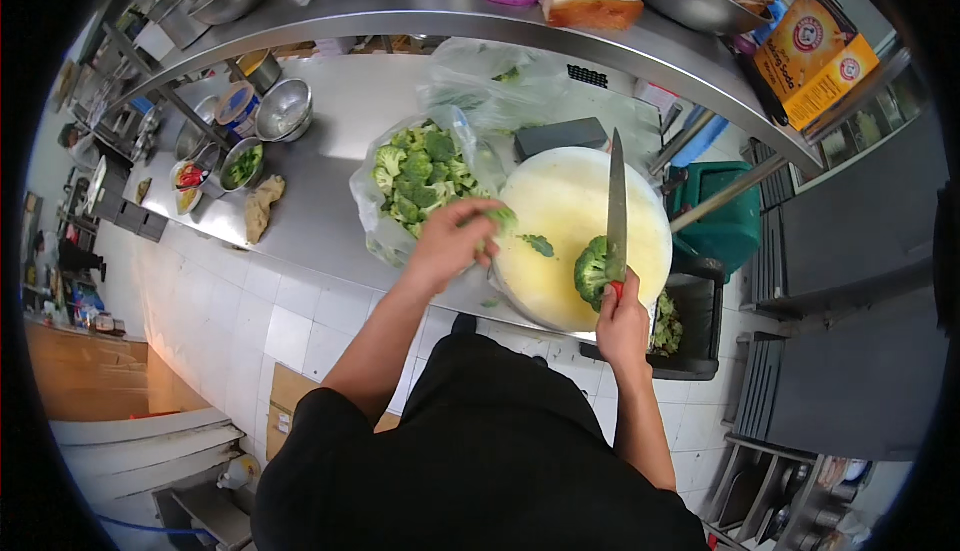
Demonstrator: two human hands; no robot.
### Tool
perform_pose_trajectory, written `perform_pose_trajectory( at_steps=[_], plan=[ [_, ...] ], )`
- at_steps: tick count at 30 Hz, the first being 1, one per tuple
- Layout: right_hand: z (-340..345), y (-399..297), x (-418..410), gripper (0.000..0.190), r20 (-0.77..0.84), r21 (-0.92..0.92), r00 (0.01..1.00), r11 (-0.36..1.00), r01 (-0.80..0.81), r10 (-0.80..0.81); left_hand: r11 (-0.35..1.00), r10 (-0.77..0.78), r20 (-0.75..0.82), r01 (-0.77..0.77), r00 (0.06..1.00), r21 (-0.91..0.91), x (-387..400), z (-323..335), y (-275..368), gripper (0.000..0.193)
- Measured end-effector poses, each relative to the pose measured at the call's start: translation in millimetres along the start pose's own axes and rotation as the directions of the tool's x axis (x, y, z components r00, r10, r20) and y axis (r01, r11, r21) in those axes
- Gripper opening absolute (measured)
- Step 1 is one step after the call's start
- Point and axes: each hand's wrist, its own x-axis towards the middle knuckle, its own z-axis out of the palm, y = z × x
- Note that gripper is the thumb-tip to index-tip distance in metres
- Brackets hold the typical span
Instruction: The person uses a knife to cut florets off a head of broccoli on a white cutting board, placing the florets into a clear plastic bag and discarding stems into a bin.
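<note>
In my right hand [624, 326] is a kitchen knife [617, 206] with a red handle, its blade pointing away from me. Beside the blade a broccoli head [592, 273] rests on the round, yellowish-white cutting board [555, 176]. My left hand [457, 239], somewhat blurred, holds a piece of broccoli [501, 219] between thumb and fingers, between the board and an open plastic bag [366, 202]. Cut broccoli florets [420, 168] fill that bag. A loose broccoli leaf [538, 245] lies on the board's left part.
Behind the board are a dark rectangular block [562, 136] and another plastic bag [480, 78]. A steel shelf [450, 14] crosses above the counter. Metal bowls [285, 109] stand at left. A black bin [697, 326] with green scraps is below right. People are far left.
</note>
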Motion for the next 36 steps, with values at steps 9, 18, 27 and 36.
perform_pose_trajectory(
  at_steps=[9, 18, 27, 36],
  plan=[
    [-0.1, -10.2, 0.0, 0.042, 0.01, 0.0, 0.999, 0.999, 0.048, -0.048, -0.095, 0.634, 0.129, -0.09, 0.763, 0.991, 66.8, -54.8, -23.9, 0.052],
    [-1.5, 10.6, -4.4, 0.043, -0.026, 0.021, 0.999, 0.999, 0.031, -0.03, 0.273, 0.893, -0.042, -0.463, 0.449, 0.843, 34.9, 30.5, -12.5, 0.047],
    [-26.3, 5.6, -20.0, 0.042, -0.08, 0.07, 0.992, 0.992, 0.108, -0.102, 0.87, -0.117, 0.461, -0.134, 0.88, 0.475, 81.5, 123.1, -62.1, 0.063],
    [-32.5, -1.1, -30.8, 0.041, -0.08, -0.073, 0.997, 0.997, 0.018, -0.024, 0.743, 0.417, 0.245, -0.483, 0.875, 0.463, 30.7, 140.8, -95.4, 0.058]
  ],
)
